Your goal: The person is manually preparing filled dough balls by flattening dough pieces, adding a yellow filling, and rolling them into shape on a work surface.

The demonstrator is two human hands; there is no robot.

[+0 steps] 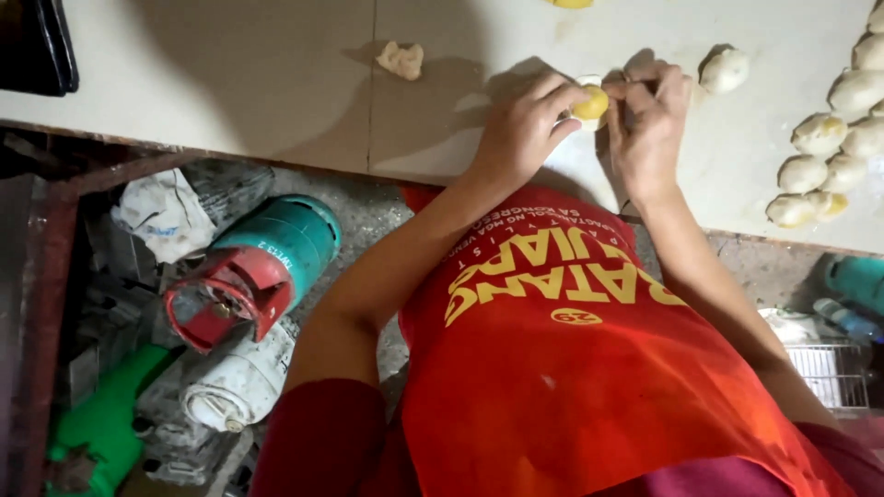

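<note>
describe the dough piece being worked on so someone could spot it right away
Start at the pale worktable along the top of the view and follow the two bare arms up to where the left hand and right hand meet. Pinched between their fingers is the dough piece. Unlike the closed whitish dough balls at right, its yellow filling shows.

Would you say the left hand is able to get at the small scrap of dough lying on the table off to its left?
Probably yes: the dough scrap lies alone on the bare table with nothing between, though the left hand is now pinching the yellow-filled dough ball with the right hand.
</note>
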